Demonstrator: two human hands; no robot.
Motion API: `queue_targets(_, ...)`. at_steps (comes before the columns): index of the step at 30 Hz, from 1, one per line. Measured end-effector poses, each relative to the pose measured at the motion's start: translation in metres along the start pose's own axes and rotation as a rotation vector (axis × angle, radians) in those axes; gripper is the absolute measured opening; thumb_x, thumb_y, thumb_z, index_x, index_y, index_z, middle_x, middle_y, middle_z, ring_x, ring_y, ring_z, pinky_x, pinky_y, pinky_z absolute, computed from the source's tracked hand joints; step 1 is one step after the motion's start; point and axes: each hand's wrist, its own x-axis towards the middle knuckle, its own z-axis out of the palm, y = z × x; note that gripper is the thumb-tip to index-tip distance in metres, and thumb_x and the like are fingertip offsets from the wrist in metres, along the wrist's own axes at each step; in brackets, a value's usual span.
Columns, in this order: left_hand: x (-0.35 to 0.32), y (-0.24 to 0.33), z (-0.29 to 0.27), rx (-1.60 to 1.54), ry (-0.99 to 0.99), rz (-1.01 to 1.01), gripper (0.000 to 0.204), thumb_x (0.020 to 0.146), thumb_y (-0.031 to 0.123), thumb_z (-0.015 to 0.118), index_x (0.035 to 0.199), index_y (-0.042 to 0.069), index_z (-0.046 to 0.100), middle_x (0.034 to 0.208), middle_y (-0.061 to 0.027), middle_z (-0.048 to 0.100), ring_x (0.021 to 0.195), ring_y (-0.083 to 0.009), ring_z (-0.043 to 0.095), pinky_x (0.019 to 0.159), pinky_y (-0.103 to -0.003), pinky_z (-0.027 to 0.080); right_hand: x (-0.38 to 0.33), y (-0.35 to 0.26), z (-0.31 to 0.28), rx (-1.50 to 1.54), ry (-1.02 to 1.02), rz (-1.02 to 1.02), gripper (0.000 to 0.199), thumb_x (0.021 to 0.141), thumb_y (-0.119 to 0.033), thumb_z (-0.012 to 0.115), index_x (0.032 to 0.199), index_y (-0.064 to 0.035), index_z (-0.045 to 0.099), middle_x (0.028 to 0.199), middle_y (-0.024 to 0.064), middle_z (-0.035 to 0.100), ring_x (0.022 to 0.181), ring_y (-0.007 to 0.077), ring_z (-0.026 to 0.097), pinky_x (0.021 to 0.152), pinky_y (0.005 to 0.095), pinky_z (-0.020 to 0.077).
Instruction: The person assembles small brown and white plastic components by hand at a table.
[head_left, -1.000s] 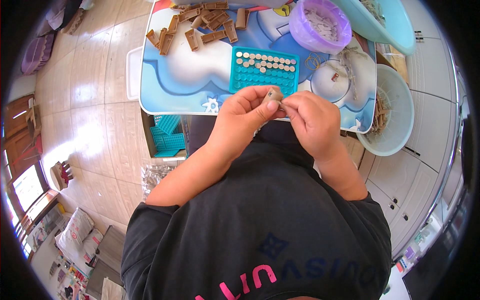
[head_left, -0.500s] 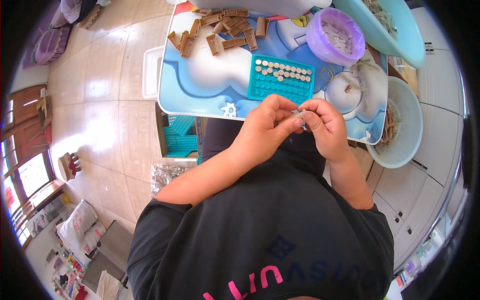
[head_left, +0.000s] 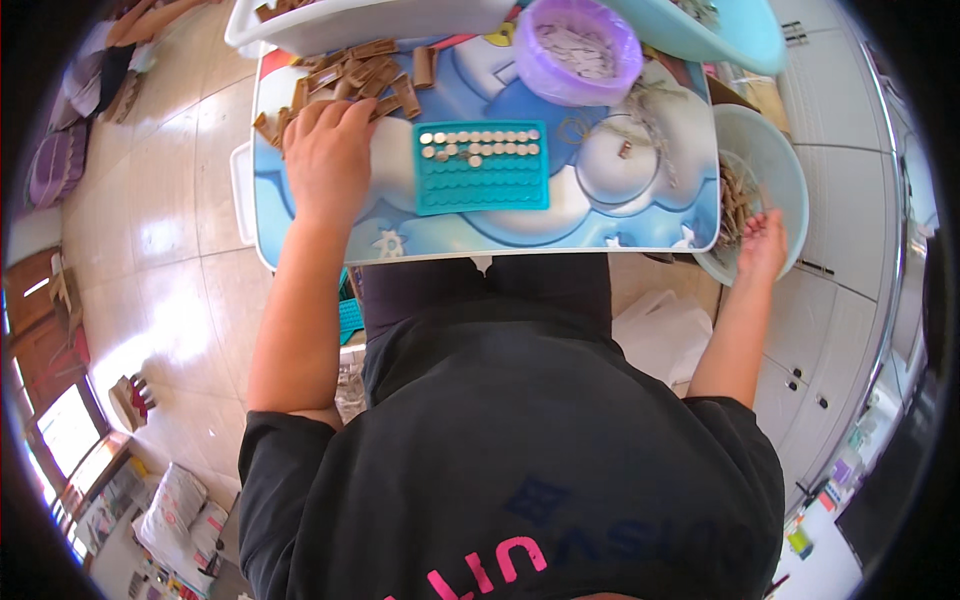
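Left hand: my left hand (head_left: 325, 155) lies palm down, fingers spread on the pile of brown cardboard strips (head_left: 355, 75).
Right hand: my right hand (head_left: 762, 243) hangs loosely open over the pale green plastic bowl (head_left: 775, 170), gripping nothing.
Tray: the teal rectangular plastic grid tray (head_left: 482, 167) rests between them.

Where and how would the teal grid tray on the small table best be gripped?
Probably by the near long edge of the teal grid tray, coming from the person's side. It lies flat, its near rows look bare, and the small round pieces fill only the far rows.
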Motion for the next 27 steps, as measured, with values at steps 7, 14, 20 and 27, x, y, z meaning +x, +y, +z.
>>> queue_targets(7, 0.003, 0.015, -0.034, -0.555, 0.025, -0.171, 0.013, 0.082, 0.005, 0.057, 0.092, 0.004, 0.065, 0.088, -0.01, 0.061, 0.081, -0.0261, 0.058, 0.072, -0.034, 0.046, -0.066, -0.004, 0.05, -0.61, -0.368, -0.378, 0.025, 0.083, -0.016, 0.064, 0.105, -0.0032, 0.06, 0.081, 0.0025, 0.059, 0.07, 0.0121, 0.055, 0.063, 0.0224, 0.0442)
queue_targets(14, -0.019, 0.063, -0.081, -1.165, -1.008, 0.212, 0.008, 0.072, 0.006, 0.06, 0.08, 0.004, 0.062, 0.074, -0.0097, 0.056, 0.068, -0.0251, 0.056, 0.061, -0.034, 0.045, -0.102, -0.01, 0.107, -1.201, -0.635, -0.884, 0.023, 0.074, -0.019, 0.069, 0.091, -0.0046, 0.063, 0.087, 0.0079, 0.062, 0.076, 0.0228, 0.059, 0.07, 0.0334, 0.0468)
queue_targets(20, -0.07, 0.12, -0.038, -1.702, -1.23, -0.022, 0.016, 0.093, 0.017, 0.05, 0.091, 0.002, 0.054, 0.078, -0.0049, 0.054, 0.07, -0.0133, 0.055, 0.061, -0.025, 0.044, -0.138, -0.028, 0.113, -0.854, -0.534, -0.339, 0.02, 0.078, -0.016, 0.069, 0.088, -0.0025, 0.06, 0.078, 0.0019, 0.06, 0.067, 0.0102, 0.053, 0.065, 0.024, 0.0439)
queue_targets(27, -0.036, 0.144, -0.03, -2.183, -1.034, -0.952, 0.033, 0.095, 0.025, 0.043, 0.121, 0.005, 0.046, 0.084, -0.0017, 0.054, 0.052, -0.0076, 0.042, 0.046, -0.02, 0.034, -0.18, -0.04, 0.115, -0.408, -0.683, -0.266, 0.018, 0.077, -0.007, 0.071, 0.088, -0.0004, 0.058, 0.077, -0.003, 0.056, 0.067, 0.0042, 0.048, 0.062, 0.0186, 0.0414)
